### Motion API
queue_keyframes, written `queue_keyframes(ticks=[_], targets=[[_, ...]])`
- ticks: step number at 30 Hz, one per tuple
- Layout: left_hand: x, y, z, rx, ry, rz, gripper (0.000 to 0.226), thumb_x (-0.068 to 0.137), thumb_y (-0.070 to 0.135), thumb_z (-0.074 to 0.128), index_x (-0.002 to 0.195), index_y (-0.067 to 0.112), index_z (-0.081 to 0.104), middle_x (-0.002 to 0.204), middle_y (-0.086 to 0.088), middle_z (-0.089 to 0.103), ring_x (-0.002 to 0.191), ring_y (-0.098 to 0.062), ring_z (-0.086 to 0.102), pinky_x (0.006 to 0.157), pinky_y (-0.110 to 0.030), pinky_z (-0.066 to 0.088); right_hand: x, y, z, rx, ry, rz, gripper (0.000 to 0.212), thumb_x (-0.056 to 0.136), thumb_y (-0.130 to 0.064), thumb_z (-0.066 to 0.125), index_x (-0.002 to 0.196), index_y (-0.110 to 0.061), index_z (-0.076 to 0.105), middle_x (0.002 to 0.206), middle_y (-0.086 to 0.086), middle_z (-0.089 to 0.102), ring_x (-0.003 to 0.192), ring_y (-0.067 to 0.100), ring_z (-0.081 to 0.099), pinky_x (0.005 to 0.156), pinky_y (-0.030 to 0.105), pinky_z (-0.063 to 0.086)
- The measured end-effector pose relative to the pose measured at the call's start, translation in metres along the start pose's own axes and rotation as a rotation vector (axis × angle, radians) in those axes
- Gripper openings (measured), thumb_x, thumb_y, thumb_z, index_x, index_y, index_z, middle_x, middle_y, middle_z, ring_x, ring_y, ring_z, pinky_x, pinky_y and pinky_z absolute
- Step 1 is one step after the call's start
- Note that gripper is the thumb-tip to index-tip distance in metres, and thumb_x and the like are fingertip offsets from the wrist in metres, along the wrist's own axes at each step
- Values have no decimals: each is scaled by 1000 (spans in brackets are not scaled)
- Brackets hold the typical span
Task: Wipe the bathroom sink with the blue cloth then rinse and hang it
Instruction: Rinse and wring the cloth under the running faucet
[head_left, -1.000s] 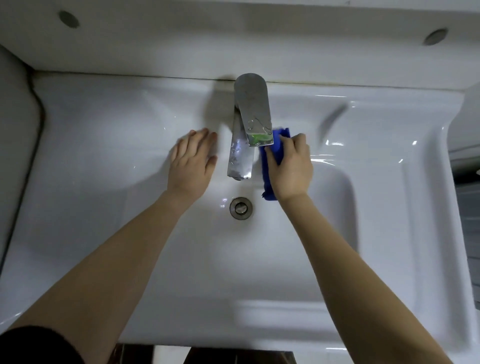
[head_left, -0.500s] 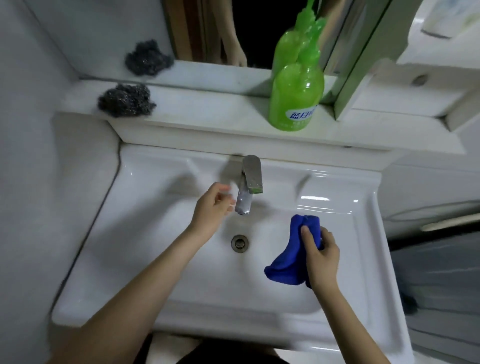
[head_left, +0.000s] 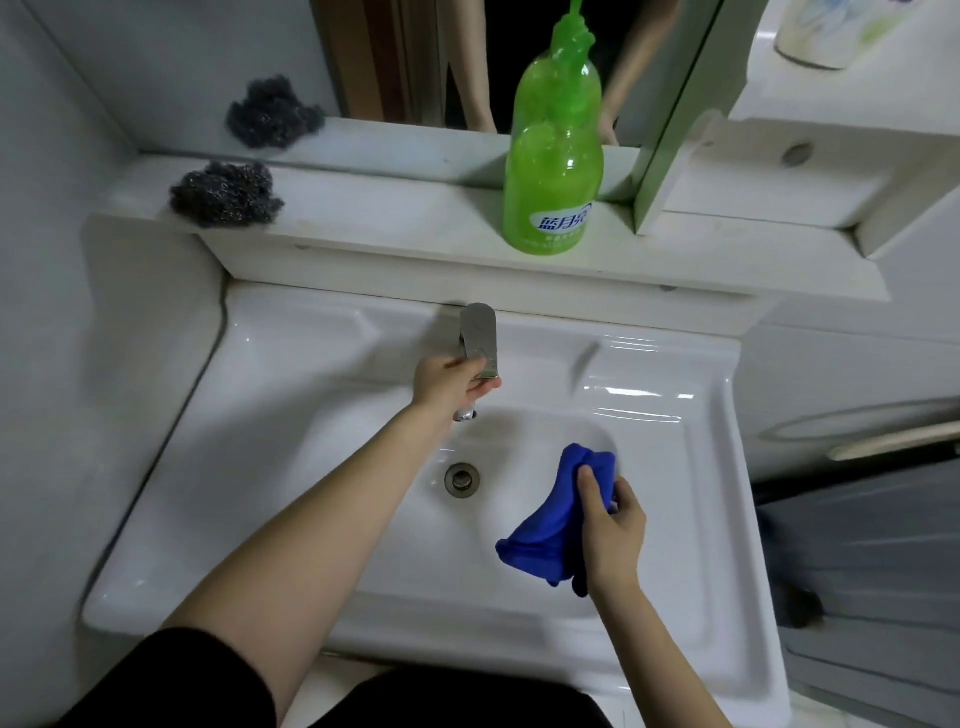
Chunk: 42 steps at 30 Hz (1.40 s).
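nearest, over the sink's (head_left: 696, 519) right side, right hand (head_left: 612, 532) is clamped on the bunched blue cloth (head_left: 545, 525). it hangs to that hand's left, clear of the faucet it touched 1 s ago. further out, left hand (head_left: 449, 387) went from beside the spout to curling round the faucet lever (head_left: 480, 338) tip. no water seen yet; prob. wiping's done, rinse nxt.

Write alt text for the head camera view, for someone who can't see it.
A person at a white sink, left grip on the tap lever, right grip holding a bunched blue cloth over it. A green bottle and a steel scourer sit on the shelf behind.
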<state>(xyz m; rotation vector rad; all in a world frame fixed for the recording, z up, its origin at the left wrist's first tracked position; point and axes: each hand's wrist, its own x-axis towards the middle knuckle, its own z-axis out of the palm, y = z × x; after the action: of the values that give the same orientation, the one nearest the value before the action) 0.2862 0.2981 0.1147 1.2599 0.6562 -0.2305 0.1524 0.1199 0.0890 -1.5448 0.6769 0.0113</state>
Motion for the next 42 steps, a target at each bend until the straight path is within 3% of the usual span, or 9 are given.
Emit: queue_keyframes(ticks=[4,14,21,26,31,33,36,40,42], targets=[[-4,6,4,34,46,10,15,90,4,61,94,-10,62,79,-16,68,55,-14,70,56,-17,56,9,6,-4,-53,-35,9,31,92,-29,64,69,-16,49,49,-11,43,46,8,38,47,23,34],[3,23,-6,201,-89,14,23,95,17,57,98,-5,64,83,-17,72,73,-26,73,71,-29,60,22,16,11,-79,-119,6,23,92,-28,65,83,-8,58,66,6,55,58,17,49,53,30,41],[2,3,-77,252,70,102,20,95,18,56,90,2,67,73,-14,69,60,-17,67,59,-20,56,30,22,62,-57,-206,76,28,92,-34,63,89,-7,57,70,9,54,62,19,49,55,29,39],[27,-49,-122,291,108,27,17,95,12,53,92,4,68,80,-15,70,69,-21,68,62,-21,56,42,47,120,-75,-269,136,22,92,-33,62,91,-11,63,78,21,60,66,24,55,63,36,46],[62,-111,-138,386,-59,-143,24,100,26,48,111,13,65,111,-7,70,99,-25,67,86,-31,55,55,88,160,-87,-267,224,17,94,-12,49,79,-7,56,63,6,47,58,22,43,52,24,39],[72,-127,-136,408,-179,-258,26,99,37,47,113,23,64,117,-1,67,104,-21,65,96,-39,52,56,92,171,-24,-273,286,24,97,-23,55,74,-16,56,56,-5,55,52,11,53,49,18,45],[74,-135,-128,110,-315,-516,33,92,48,55,95,22,74,101,-3,72,95,-21,67,97,-41,48,55,93,181,32,-277,326,25,98,-35,54,88,-13,62,72,4,67,65,17,65,61,28,56],[73,-145,-127,22,-399,-451,50,90,53,56,122,15,64,113,-9,68,109,-25,63,108,-42,43,50,95,185,165,-259,318,37,98,-39,51,99,-2,52,86,15,54,81,28,54,69,36,50],[68,-146,-126,103,-381,-346,45,90,52,56,122,21,59,118,-9,68,110,-24,66,105,-44,47,46,98,184,116,-267,303,42,91,-44,53,100,-4,44,91,10,49,83,26,48,71,38,45]])
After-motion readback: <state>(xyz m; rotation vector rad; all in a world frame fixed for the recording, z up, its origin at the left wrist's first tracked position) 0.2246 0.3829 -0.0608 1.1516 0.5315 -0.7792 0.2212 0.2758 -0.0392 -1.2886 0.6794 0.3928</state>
